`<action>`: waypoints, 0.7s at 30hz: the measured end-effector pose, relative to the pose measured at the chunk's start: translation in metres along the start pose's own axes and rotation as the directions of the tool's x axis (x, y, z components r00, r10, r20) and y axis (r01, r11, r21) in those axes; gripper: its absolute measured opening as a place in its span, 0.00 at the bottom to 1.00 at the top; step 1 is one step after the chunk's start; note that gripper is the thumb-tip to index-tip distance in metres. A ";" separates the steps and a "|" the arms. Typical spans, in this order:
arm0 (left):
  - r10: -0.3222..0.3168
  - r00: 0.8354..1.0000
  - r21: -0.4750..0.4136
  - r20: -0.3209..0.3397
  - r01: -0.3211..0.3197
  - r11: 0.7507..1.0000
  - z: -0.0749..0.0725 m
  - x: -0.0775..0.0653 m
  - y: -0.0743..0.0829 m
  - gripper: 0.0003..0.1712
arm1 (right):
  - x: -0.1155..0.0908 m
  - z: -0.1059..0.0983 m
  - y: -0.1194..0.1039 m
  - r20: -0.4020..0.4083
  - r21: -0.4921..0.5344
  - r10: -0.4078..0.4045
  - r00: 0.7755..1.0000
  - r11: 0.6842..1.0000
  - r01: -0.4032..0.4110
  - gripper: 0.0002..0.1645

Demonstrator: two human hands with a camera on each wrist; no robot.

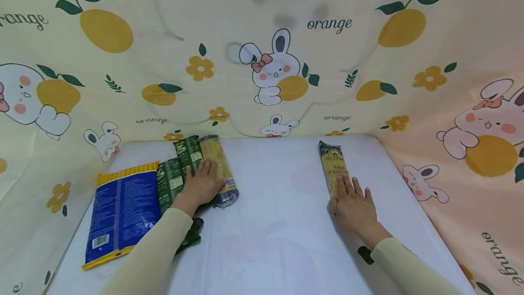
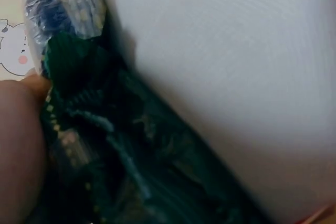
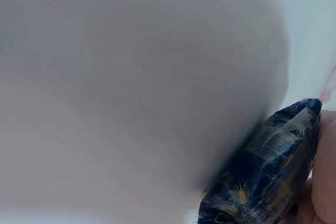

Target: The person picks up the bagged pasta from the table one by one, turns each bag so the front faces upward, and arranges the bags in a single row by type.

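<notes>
On the left, my left hand rests with straight fingers over a dark green packet and a long yellow-and-blue pack that looks like dry spaghetti. Another green packet lies just left of it. Green wrapping fills the lower part of the left wrist view, a clear, crinkled pack end beyond it. At the right, my right hand lays its extended fingers on a similar slim yellow-and-blue pack and covers its near end. The right wrist view shows a shiny blue wrapper end beside my fingers.
A large blue bag with yellow ends lies at the table's left side. Dark green wrapping shows beside my left sleeve. Behind the white table hangs a patterned cloth, also at both sides.
</notes>
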State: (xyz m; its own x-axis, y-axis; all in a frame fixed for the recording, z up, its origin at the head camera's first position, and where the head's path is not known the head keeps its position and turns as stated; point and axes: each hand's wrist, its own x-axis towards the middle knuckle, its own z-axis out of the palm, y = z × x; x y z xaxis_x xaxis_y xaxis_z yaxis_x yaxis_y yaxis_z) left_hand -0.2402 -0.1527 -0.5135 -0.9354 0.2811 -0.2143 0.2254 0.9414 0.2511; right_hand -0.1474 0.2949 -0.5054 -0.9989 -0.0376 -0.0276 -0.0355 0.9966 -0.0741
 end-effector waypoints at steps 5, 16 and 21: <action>-0.003 1.000 0.014 0.007 0.003 1.000 0.000 -0.001 0.002 0.48 | -0.002 -0.005 0.034 0.039 -0.001 0.004 0.999 1.000 -0.004 0.41; 0.000 1.000 0.001 0.028 0.000 1.000 -0.002 -0.002 0.002 0.48 | -0.003 -0.011 0.066 0.085 -0.011 0.049 0.995 0.999 -0.048 0.42; -0.003 0.999 -0.009 0.038 0.003 1.000 -0.003 -0.004 0.003 0.48 | -0.002 -0.008 0.073 0.087 -0.006 0.065 0.994 0.998 -0.065 0.42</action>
State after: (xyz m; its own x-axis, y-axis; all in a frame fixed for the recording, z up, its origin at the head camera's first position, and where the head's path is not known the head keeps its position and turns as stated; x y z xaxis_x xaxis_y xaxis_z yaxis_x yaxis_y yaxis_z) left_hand -0.2364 -0.1520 -0.5088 -0.9251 0.2852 -0.2509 0.2199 0.9407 0.2584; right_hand -0.1478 0.3680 -0.5027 -0.9927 0.0208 -0.1187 0.0289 0.9974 -0.0663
